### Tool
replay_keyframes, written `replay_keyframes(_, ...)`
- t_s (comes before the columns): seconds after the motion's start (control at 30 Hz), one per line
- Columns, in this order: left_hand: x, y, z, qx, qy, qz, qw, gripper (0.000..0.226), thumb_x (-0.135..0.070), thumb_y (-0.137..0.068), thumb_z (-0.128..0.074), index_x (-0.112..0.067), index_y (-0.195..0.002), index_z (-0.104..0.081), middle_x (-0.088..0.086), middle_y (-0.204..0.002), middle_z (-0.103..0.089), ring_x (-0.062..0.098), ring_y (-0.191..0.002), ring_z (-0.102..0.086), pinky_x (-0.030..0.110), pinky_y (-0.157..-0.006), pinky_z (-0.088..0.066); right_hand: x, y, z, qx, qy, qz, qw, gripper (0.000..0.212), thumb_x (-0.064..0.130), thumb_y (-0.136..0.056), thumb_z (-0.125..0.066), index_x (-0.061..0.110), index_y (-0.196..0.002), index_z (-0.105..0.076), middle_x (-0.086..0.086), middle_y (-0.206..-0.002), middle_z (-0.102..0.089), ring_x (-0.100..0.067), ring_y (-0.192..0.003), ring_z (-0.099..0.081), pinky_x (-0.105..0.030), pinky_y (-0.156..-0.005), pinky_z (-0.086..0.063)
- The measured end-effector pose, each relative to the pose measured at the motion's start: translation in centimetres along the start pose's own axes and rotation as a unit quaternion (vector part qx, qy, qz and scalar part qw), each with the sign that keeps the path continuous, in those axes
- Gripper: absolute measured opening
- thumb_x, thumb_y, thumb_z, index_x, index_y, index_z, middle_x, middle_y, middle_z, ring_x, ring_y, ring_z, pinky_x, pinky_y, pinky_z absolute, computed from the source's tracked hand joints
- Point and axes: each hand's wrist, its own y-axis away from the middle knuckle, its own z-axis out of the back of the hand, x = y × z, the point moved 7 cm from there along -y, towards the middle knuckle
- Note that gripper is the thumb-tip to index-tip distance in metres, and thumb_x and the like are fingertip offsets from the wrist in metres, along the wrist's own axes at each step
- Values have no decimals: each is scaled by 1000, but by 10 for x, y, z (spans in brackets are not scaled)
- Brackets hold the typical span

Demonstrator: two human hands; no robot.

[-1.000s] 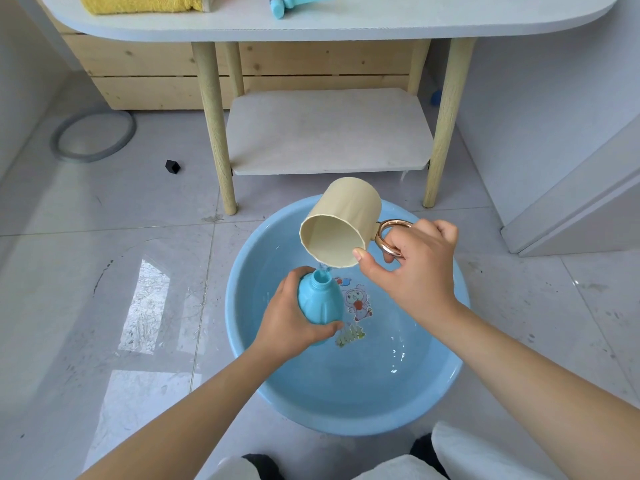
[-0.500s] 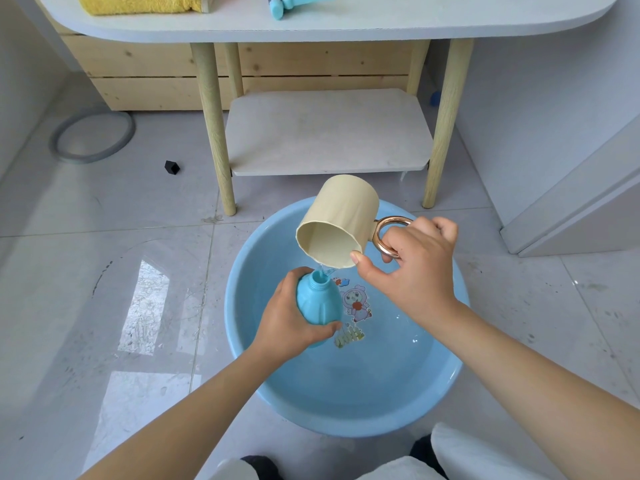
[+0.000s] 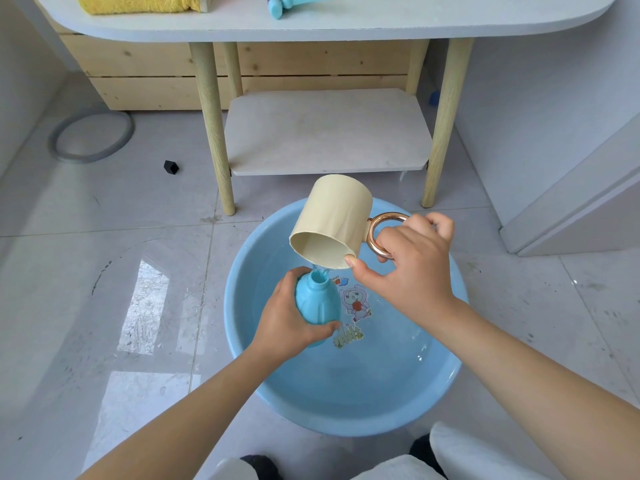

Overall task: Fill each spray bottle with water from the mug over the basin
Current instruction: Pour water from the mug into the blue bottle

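My left hand point(image 3: 287, 315) grips a light blue spray bottle point(image 3: 317, 301) with no cap, held upright over the blue basin point(image 3: 346, 407). My right hand point(image 3: 412, 268) holds the cream mug point(image 3: 330, 223) by its copper ring handle, thumb against the rim. The mug is tipped steeply, mouth down toward me, right above the bottle's open neck. A thin stream of water runs from the mug's lip into the neck. The basin sits on the floor with shallow water and a cartoon sticker at its bottom.
A white side table point(image 3: 311, 22) with wooden legs and a low shelf point(image 3: 325, 133) stands just beyond the basin. On its top lie a yellow towel point(image 3: 138, 3) and a blue spray head point(image 3: 287, 1). A grey hose ring point(image 3: 91, 136) and a small black block point(image 3: 170, 167) lie on the tiled floor at the left.
The mug has tilted further and risen slightly as the pour continues. The bottle and my left hand stay nearly still.
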Motion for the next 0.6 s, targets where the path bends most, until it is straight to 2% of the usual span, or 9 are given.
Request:
replay_keyframes(0.13, 1, 1, 1, -1, 6, 1, 1000, 83, -34, -55, -89, -43, -115, -32, -14, -114, -52, 5, -98, -53, 8, -71, -39, 3, 0, 1, -11, 5, 23, 1000, 46, 46, -75, -65, 13, -54, -41, 5, -50, -38, -18, -64, -36, -34, -80, -27)
replay_keyframes(0.3, 0, 1, 1, -2, 5, 0, 1000, 83, -34, -56, -89, -43, -115, -32, -13, -114, -52, 6, -98, -53, 17, -76, -43, 4, -1, 2, -18, 7, 37, 999, 46, 45, -76, -65, 13, -54, -41, 5, -50, -37, -17, -65, -35, -34, -80, -28)
replay_keyframes(0.4, 0, 1, 1, -2, 6, 1, 1000, 83, -34, -56, -88, -43, -115, -31, -14, -114, -52, 6, -99, -53, 14, -74, -42, 5, 0, 2, -17, 13, 48, 999, 46, 45, -76, -66, 13, -55, -41, 5, -50, -38, -17, -65, -35, -34, -81, -28)
replay_keyframes(0.53, 0, 1, 2, -5, 6, 1, 1000, 83, -34, -56, -88, -43, -116, -32, -13, -114, -53, 7, -99, -54, 20, -78, -45, 6, 0, 1, -16, 26, 61, 998, 46, 46, -76, -67, 13, -55, -42, 6, -52, -39, -17, -65, -36, -34, -81, -29)
replay_keyframes(0.6, 0, 1, 2, -6, 8, 1, 1000, 83, -34, -56, -88, -42, -116, -32, -13, -114, -53, 7, -99, -54, 18, -77, -44, 7, 0, 1, -15, 29, 65, 997, 47, 46, -76, -67, 13, -55, -43, 6, -52, -39, -17, -65, -37, -34, -81, -29)
